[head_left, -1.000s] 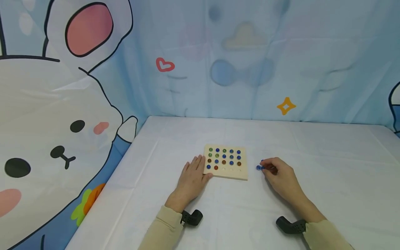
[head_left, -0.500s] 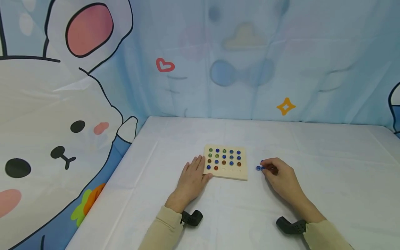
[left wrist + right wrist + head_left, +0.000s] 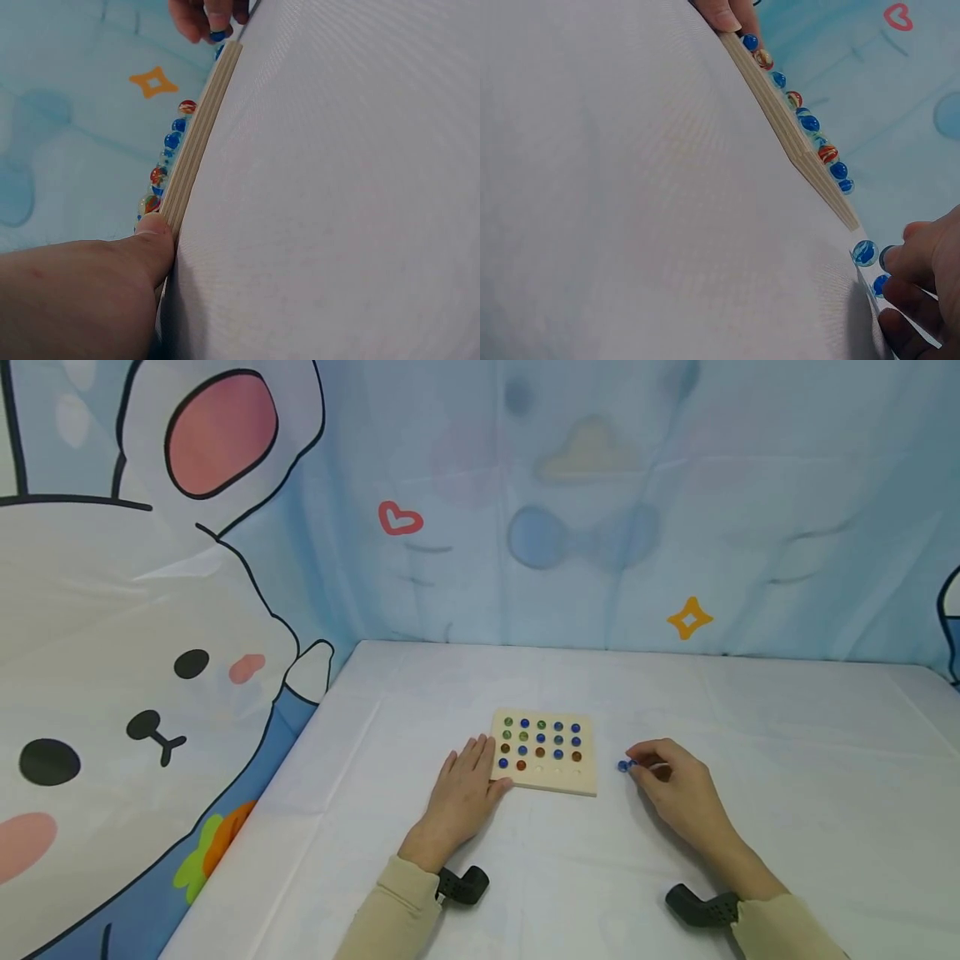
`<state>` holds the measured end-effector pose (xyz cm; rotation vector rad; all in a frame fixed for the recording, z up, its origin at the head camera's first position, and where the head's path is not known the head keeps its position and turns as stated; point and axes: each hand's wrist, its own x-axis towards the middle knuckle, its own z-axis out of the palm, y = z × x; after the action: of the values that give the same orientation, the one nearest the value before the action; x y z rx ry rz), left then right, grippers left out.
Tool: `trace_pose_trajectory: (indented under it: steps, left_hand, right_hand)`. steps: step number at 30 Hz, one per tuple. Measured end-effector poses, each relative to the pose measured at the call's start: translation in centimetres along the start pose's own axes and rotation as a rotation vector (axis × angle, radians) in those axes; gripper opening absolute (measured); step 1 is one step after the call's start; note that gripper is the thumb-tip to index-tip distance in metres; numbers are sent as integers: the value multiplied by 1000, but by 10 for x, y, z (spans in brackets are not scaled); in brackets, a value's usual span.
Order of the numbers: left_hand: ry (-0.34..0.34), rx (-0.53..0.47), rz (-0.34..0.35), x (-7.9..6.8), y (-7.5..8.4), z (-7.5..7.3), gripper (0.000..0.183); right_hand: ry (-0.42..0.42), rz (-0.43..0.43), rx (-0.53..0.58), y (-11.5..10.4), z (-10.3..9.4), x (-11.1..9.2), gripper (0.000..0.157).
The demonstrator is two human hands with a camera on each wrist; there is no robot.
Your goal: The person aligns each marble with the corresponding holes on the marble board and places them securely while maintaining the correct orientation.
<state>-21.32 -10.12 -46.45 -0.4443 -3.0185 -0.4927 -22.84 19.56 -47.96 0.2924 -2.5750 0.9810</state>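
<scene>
A pale wooden board (image 3: pixel 555 779) with rows of dimples lies on the white cloth, most dimples filled with green, blue and brown-red marbles. Three dimples at the right of the front row hold no marble. My left hand (image 3: pixel 459 802) rests flat along the board's left edge, thumb at its front corner. To the right of the board, my right hand (image 3: pixel 678 789) pinches a blue marble (image 3: pixel 217 35) between thumb and fingertips, low over the cloth. Another blue marble (image 3: pixel 865 253) lies beside those fingertips, and a further blue one (image 3: pixel 881 285) shows under the hand.
The white cloth (image 3: pixel 810 777) covers the table, which ends at a light blue printed curtain (image 3: pixel 585 585) behind. A large cartoon rabbit (image 3: pixel 150 635) is printed on the left side. A black wrist device (image 3: pixel 701 907) sits at each sleeve end.
The view has shifted slightly. A blue marble that showed just beyond the right index finger is out of sight now. Both hands stay nearly in place.
</scene>
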Motion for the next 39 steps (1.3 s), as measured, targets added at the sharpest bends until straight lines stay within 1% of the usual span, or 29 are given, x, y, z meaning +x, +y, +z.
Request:
trace_pose_trajectory:
  steps: [9, 21, 26, 39]
  left_hand:
    - [-3, 0, -2, 0, 1, 1, 68]
    - [-6, -8, -17, 0, 0, 2, 68]
    - [-3, -3, -15, 0, 0, 2, 68]
    - [-4, -3, -14, 1, 1, 1, 68]
  right_hand:
    - [-13, 8, 23, -3, -2, 1, 22]
    - [-28, -35, 66, -19, -1, 7, 23]
    - [-40, -41, 70, -27, 4, 10, 22]
    - [-50, -100, 153, -44, 15, 16, 22]
